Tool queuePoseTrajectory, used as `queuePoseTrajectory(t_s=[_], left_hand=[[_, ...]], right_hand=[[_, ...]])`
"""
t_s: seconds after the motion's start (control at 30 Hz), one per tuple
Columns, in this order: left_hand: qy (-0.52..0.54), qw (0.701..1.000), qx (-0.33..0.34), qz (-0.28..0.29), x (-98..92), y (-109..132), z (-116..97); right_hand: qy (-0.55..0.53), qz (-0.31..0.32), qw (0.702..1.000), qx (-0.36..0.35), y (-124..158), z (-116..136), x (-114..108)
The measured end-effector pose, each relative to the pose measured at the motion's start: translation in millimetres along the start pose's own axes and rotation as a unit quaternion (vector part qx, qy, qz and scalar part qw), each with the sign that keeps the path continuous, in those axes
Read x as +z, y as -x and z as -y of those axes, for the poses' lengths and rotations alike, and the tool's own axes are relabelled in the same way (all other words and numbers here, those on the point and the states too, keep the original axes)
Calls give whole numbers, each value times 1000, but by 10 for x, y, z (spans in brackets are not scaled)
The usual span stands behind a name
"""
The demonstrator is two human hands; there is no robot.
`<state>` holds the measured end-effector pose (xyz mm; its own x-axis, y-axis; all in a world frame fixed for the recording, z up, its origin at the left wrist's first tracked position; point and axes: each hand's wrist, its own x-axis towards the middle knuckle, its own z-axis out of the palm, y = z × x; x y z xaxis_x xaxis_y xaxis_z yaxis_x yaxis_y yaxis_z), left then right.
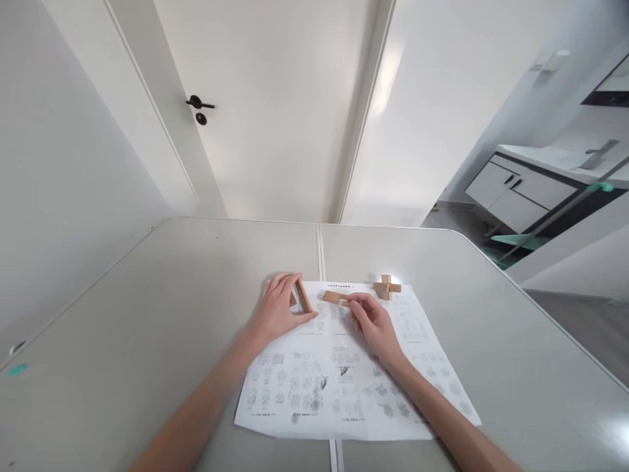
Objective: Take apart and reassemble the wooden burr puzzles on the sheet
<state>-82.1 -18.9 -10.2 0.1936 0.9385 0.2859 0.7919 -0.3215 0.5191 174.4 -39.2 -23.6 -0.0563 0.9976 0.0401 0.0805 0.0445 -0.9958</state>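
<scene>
My left hand pinches a slim wooden puzzle stick between thumb and fingers, holding it on edge over a printed instruction sheet. My right hand is closed on the end of a second flat wooden puzzle piece that lies on the sheet just right of the first. An assembled cross of wooden pieces sits untouched at the sheet's far right corner, beyond my right hand.
The sheet lies on a grey table with a seam down its middle. A white door with a black handle stands behind the table. A cabinet and a green-tipped pole are at the right.
</scene>
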Motion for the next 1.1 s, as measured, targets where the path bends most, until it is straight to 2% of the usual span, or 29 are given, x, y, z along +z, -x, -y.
queuePoseTrajectory(t_s=[0.2, 0.5, 0.8, 1.1], left_hand=[[-29, 1000, -7, -5, 58, 5, 68], [-15, 1000, 12, 11, 65, 17, 93], [-16, 998, 38, 45, 24, 7, 0], [9, 992, 92, 90, -2, 49, -76]], right_hand=[[89, 23, 995, -31, 23, -11, 35], [177, 79, 974, -119, 49, -35, 54], [280, 125, 936, -172, 86, -60, 65], [333, 131, 906, -226, 98, -11, 98]])
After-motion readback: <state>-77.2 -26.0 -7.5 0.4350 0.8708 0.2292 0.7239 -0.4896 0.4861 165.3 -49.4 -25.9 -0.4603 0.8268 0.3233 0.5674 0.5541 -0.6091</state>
